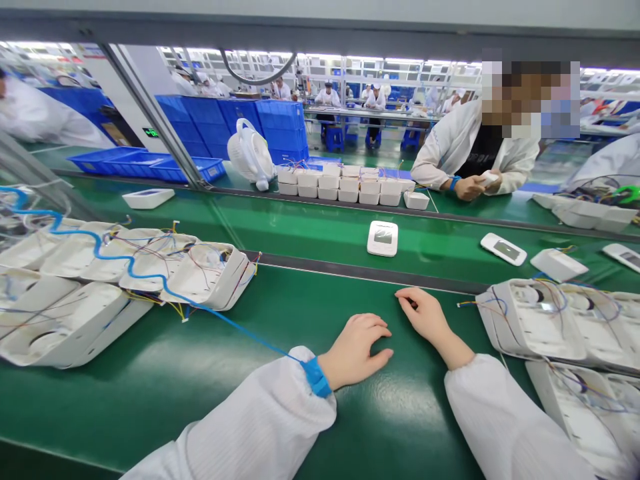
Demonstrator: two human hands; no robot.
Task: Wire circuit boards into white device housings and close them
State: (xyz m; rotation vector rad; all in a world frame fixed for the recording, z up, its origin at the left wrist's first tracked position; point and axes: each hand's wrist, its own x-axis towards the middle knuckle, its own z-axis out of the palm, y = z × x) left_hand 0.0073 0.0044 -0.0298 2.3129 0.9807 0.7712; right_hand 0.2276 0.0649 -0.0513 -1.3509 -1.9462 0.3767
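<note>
Lower centre: left hand (354, 352) with thumb and fingers apart, right hand (426, 320) curled, closure I cannot tell; white housings (543, 330) cropped at right edge.

Wired shells (103, 307) lie left of the display unit (383, 249), more shells (543, 333) right of it, small cases (349, 196) behind, the workbench (225, 380) before it.

Behind the green counter (220, 387), stacked blue crates (283, 127) stood to the right of a pale pillar (150, 77). Farther back, blue stools (334, 139) stood on a green floor (361, 155) near a long, narrow worktable (395, 115). Bright strip lights (405, 61) ran overhead.
</note>
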